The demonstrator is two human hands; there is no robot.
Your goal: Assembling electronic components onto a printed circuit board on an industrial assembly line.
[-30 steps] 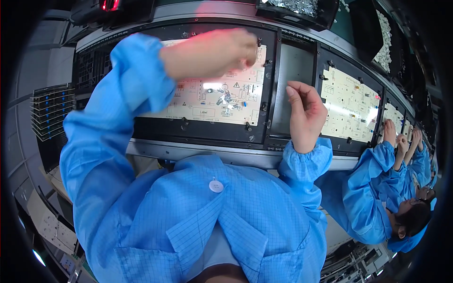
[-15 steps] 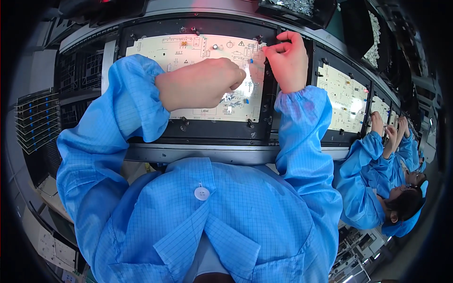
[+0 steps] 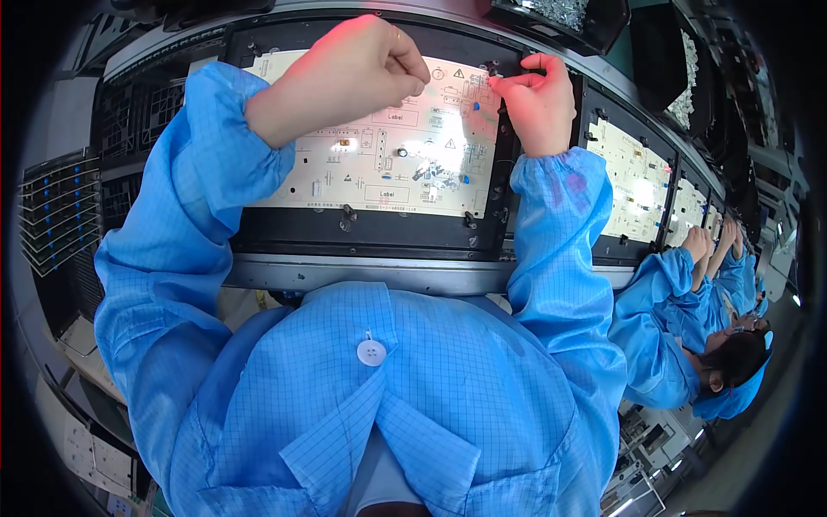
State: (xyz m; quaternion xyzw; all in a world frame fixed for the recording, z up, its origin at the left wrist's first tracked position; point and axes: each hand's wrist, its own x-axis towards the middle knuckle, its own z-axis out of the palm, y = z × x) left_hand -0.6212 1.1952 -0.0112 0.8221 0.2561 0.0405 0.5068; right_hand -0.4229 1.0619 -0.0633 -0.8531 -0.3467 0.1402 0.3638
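Head view is showing a person in a blue coat leaning over a white circuit board (image 3: 379, 155), which is lying in a black frame (image 3: 362, 233) in the upper middle of the frame. The left hand (image 3: 353, 73) is hovering over the upper left part of the board, with its grip curled together into a loose fist; I cannot tell if anything is inside it. The right hand (image 3: 538, 99) is staying at the upper right corner of the board, and its thumb and forefinger are pinching together on a small white part (image 3: 498, 79), just above the board edge. Small blue parts (image 3: 475, 107) are standing on the board near this hand. A second circuit board (image 3: 633, 177) is lying further to the right. At the right edge of the frame, a co-worker (image 3: 689, 336) in the same blue coat is reaching toward the counter.
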